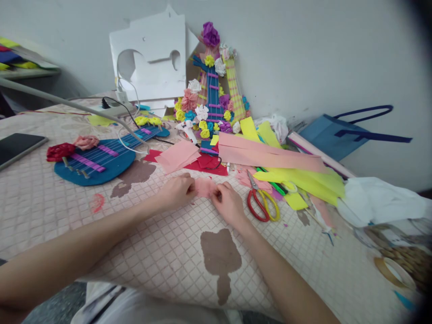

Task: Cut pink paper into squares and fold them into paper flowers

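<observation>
A small piece of pink crepe paper (203,187) is stretched between my two hands, low over the table. My left hand (178,191) pinches its left edge, fingers curled. On the opposite edge, my right hand (228,201) grips the paper between thumb and fingers. Just beyond lie pink paper squares (178,155) on top of red paper (211,164). Scissors (261,204) with one red and one yellow handle rest to the right of my right hand. Off to the left lies a blue paper guitar (97,162) with purple strips, strings and a red paper flower (60,152).
Pink strips (266,153) and yellow paper (303,182) spread across the right side. A white glue gun (187,130) stands behind, near flower-covered guitars (213,90) against the wall. A phone (20,148) lies far left; a tape roll (394,272) sits far right. A cable crosses the left.
</observation>
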`<state>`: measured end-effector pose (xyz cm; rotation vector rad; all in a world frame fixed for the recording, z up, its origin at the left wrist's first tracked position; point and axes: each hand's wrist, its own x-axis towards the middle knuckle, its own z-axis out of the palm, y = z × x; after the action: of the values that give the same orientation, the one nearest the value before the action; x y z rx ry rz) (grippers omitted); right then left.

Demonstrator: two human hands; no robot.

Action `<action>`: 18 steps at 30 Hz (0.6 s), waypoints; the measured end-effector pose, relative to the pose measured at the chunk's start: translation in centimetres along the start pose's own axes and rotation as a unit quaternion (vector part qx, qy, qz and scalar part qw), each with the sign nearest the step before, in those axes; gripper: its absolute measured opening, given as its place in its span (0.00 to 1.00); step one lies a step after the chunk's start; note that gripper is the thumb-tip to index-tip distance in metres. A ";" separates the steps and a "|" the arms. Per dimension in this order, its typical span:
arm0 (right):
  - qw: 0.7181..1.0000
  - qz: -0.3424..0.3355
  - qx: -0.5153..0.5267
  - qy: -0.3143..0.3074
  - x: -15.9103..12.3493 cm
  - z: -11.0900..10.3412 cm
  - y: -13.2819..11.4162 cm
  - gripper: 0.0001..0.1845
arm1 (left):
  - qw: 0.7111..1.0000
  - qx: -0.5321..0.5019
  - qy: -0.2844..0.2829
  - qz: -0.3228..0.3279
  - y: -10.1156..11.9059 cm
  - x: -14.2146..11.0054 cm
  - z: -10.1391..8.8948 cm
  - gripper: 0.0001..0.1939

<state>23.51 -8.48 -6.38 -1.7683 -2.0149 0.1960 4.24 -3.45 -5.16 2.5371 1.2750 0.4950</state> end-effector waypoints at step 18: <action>1.000 0.004 -0.013 -0.003 0.0 0.2 0.0 0.04 | 1.000 -0.028 -0.010 -0.007 -0.5 0.2 0.3 0.06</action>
<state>23.46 -8.48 -6.58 -1.7938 -2.0240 0.1789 4.11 -3.02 -5.56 2.4807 1.2523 0.4927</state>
